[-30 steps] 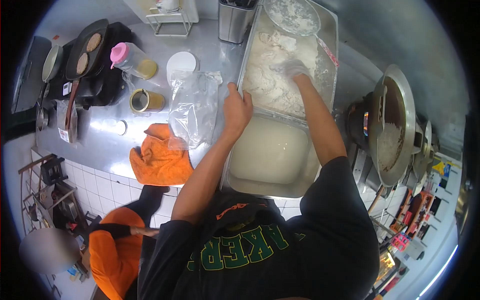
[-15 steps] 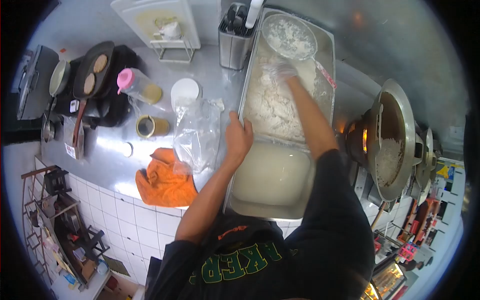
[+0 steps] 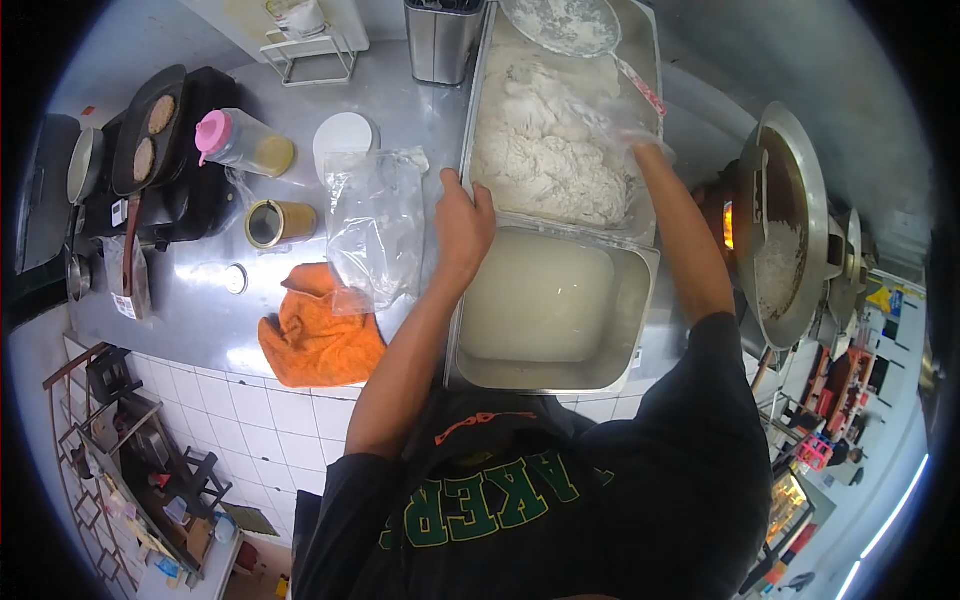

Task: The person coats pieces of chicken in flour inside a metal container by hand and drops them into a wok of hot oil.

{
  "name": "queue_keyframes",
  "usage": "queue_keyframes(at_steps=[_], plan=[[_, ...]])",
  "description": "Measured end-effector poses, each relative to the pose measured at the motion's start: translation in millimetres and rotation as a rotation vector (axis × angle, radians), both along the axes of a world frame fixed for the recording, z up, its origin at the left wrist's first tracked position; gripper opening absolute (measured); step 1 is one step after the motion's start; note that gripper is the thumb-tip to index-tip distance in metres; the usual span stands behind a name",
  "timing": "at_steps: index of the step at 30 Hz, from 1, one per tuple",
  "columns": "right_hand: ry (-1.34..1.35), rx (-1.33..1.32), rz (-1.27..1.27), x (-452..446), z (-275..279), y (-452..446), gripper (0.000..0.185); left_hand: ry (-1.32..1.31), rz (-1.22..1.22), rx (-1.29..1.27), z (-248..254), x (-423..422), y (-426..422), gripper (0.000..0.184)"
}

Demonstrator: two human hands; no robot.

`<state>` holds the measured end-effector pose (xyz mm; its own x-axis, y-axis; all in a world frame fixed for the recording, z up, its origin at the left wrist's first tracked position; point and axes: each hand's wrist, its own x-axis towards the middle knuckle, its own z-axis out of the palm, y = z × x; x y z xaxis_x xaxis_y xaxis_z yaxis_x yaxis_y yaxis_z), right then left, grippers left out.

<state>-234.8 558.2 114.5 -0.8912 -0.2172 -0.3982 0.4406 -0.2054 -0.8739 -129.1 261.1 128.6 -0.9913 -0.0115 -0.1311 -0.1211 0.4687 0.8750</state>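
A long metal tray holds clumpy white flour. My left hand is closed on the tray's left rim, near its front corner. My right hand, in a clear plastic glove, is at the flour by the tray's right wall. Motion smears its fingers, so their grip cannot be made out. A round strainer dusted with flour rests at the tray's far end, its red-patterned handle on the right rim. Nearer my body, a second metal pan contains a pale, milky liquid.
Left of the trays lie a clear plastic bag, a white lid, an orange cloth, an open can and a pink-topped bottle. A large wok sits over a flame at right. A pan holds two patties.
My right hand has swept from the far middle of the flour toward the tray's right wall. My left hand stays at the left rim. The camera view has shifted.
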Motion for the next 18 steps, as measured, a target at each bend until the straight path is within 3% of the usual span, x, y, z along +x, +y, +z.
queue_keyframes(at_steps=[2,3,7,14,18], plan=[[-0.297,1.18,0.169,44.3,76.7,-50.5,0.051,0.024,-0.023,-0.003,0.4,-0.1,-0.2,0.026],[-0.286,1.389,0.254,57.0,57.9,-43.3,0.051,0.018,-0.021,-0.019,1.3,1.3,-0.4,0.026],[-0.114,1.5,0.372,41.6,-13.6,-22.5,0.052,0.043,-0.026,-0.055,-2.7,0.6,0.9,0.026],[0.168,1.217,0.49,36.4,-10.4,-30.6,0.052,0.01,-0.03,-0.044,-4.3,-0.9,1.1,0.026],[0.165,1.12,0.452,22.7,19.8,-19.1,0.052,0.011,-0.037,-0.035,-3.1,-0.5,-0.8,0.027]])
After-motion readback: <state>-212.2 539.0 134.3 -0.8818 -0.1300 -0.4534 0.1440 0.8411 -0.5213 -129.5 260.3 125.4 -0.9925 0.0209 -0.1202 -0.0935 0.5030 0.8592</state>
